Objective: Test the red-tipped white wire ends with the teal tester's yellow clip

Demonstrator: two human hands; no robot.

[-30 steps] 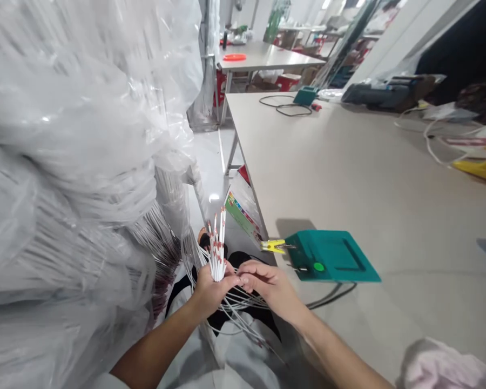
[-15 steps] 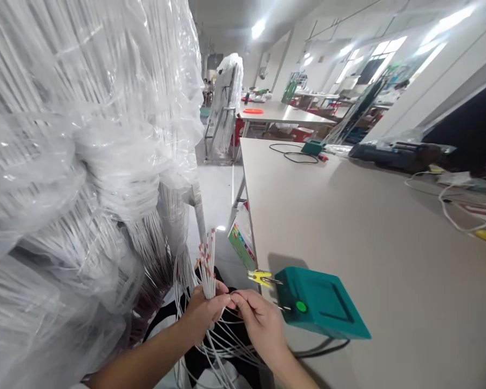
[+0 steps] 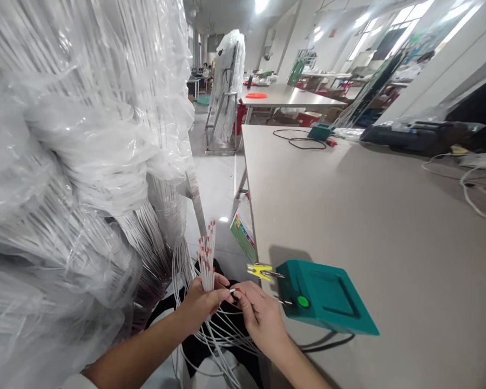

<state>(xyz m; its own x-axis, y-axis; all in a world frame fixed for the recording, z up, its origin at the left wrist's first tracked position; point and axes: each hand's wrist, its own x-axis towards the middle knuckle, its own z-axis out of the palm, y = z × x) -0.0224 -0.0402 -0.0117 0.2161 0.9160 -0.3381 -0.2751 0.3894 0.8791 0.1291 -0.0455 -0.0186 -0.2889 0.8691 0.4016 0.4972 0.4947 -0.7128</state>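
My left hand [image 3: 200, 303] is closed around an upright bundle of white cables [image 3: 207, 270] whose tips are red. Between the two hands, a single white cable end [image 3: 233, 290] with a reddish tip is pinched by the thumb and fingers of my right hand [image 3: 264, 314]. My left thumb and fingertips meet the same cable end. Long cable lengths [image 3: 222, 341] hang below, over my lap. To the right of my hands, a teal box [image 3: 328, 300] with a green button sits on the table edge, and a yellow clip [image 3: 261, 270] sticks out from its side.
On the left hang large plastic-wrapped cable bundles [image 3: 105, 156] close to my arm. The grey table [image 3: 332, 205] extends on the right, with another teal device [image 3: 321, 131] and black cord at its far end. A printed box [image 3: 243, 229] stands beside the table leg.
The view has shifted slightly. The pinched cable end now shows its white body and reddish tip between the hands, where before it was mostly hidden by the fingers.
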